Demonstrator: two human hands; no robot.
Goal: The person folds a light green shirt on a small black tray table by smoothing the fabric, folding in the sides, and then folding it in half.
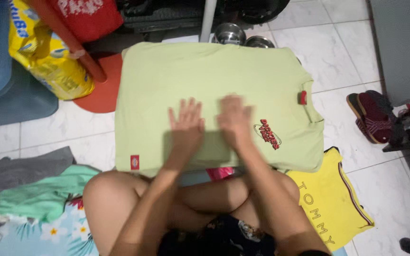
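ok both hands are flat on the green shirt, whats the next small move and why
Probably sweep both palms outward. The left hand and right hand lie side by side on the middle of the light green t-shirt, which is spread flat with its collar at the picture's right. Its near edge overhangs the knees, so smoothing it first looks sensible.

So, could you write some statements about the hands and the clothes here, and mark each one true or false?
1. Both hands, the left hand and the right hand, lie flat on the light green T-shirt. True.
2. The green T-shirt hangs on a hanger. False: it lies spread out flat.
3. A yellow T-shirt lies partly under the green one. True.
4. The sandals rest on the green T-shirt. False: they are on the tiled floor, apart from it.
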